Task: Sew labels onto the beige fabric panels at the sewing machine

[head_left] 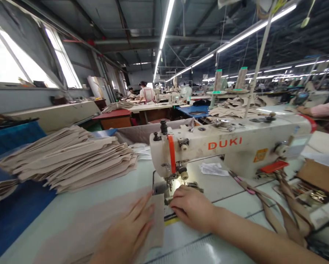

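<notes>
A beige fabric piece (103,223) lies flat on the pale sewing table (225,205), its far end under the needle of a white sewing machine (236,146). My left hand (125,234) presses flat on the fabric, fingers spread toward the presser foot (168,185). My right hand (192,207) rests on the table just right of the needle, fingers curled at the fabric's edge beside the presser foot. The fingertips of that hand are hidden, so its grip is unclear.
A tall stack of cut beige pieces (70,157) sits at the left on a blue surface (18,209). Beige strips (285,205) trail at the right beside a cluttered tray (315,194). Other workers (146,91) sit at far tables; a pink sleeve (324,110) is at the right.
</notes>
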Motion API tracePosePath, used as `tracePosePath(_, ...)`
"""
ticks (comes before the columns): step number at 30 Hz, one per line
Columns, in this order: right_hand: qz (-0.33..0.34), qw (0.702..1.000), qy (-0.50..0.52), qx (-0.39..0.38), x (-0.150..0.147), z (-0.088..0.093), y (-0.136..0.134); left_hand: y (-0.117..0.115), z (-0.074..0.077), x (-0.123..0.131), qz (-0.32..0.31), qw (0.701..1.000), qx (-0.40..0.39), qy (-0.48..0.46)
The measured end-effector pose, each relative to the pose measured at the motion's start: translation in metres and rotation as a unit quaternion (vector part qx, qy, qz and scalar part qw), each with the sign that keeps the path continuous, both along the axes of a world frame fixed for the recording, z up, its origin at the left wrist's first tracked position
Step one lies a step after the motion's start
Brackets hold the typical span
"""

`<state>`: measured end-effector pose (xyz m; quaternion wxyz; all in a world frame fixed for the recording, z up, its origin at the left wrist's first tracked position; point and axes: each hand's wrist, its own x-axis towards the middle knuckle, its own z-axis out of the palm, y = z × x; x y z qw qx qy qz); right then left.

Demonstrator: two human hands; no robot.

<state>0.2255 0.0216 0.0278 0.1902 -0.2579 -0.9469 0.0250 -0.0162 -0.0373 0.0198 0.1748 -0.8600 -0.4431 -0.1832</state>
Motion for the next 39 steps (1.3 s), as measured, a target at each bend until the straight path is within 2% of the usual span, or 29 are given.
tracePosePath(2,-0.006,0.999,-0.049,-0.019,0.008,0.014,0.000,0.010,-0.010,-0.006,-0.008,1.000,-0.011,0.025)
tracePosePath(4,-0.042,0.994,-0.093,-0.048,0.024,0.028,0.004,0.018,-0.019,-0.008,-0.010,0.999,-0.028,0.036)
tracePosePath(6,-0.133,0.982,-0.118,-0.067,0.048,0.039,0.013,0.024,-0.024,-0.006,0.000,0.999,-0.038,0.033)
tracePosePath(7,-0.202,0.969,-0.120,-0.071,0.061,0.042,0.020,0.027,-0.025,-0.005,0.006,0.999,-0.039,0.027)
tracePosePath(10,-0.333,0.933,-0.120,-0.060,0.098,0.043,0.041,0.036,-0.030,-0.002,0.011,0.999,-0.038,0.011)
tracePosePath(14,-0.383,0.913,-0.128,-0.063,0.122,0.032,0.057,0.046,-0.041,-0.002,0.003,0.999,-0.037,0.000)
tracePosePath(19,-0.392,0.910,-0.117,-0.065,0.123,0.025,0.057,0.050,-0.052,-0.003,0.020,1.000,0.006,-0.013)
tracePosePath(24,-0.410,0.906,-0.086,-0.053,0.123,0.030,0.058,0.053,-0.056,-0.003,0.008,0.999,0.045,-0.014)
tracePosePath(27,-0.407,0.910,-0.066,-0.048,0.122,0.039,0.049,0.049,-0.049,-0.002,0.007,0.996,0.077,-0.046)
tracePosePath(30,-0.371,0.926,-0.053,-0.052,0.114,0.046,0.025,0.036,-0.029,0.002,0.009,0.992,0.087,-0.096)
tracePosePath(33,-0.279,0.958,-0.032,-0.062,0.091,0.046,-0.004,0.019,-0.007,0.012,-0.012,0.986,0.107,-0.126)
tracePosePath(35,-0.216,0.974,-0.024,-0.058,0.065,0.043,-0.020,0.010,0.002,0.021,-0.059,0.985,0.128,-0.103)
tracePosePath(37,-0.171,0.983,-0.036,-0.053,0.034,0.039,-0.028,0.005,0.003,0.029,-0.114,0.981,0.140,-0.065)
tracePosePath(39,-0.140,0.988,-0.044,-0.054,0.004,0.035,-0.028,0.003,-0.002,0.034,-0.139,0.980,0.138,-0.047)
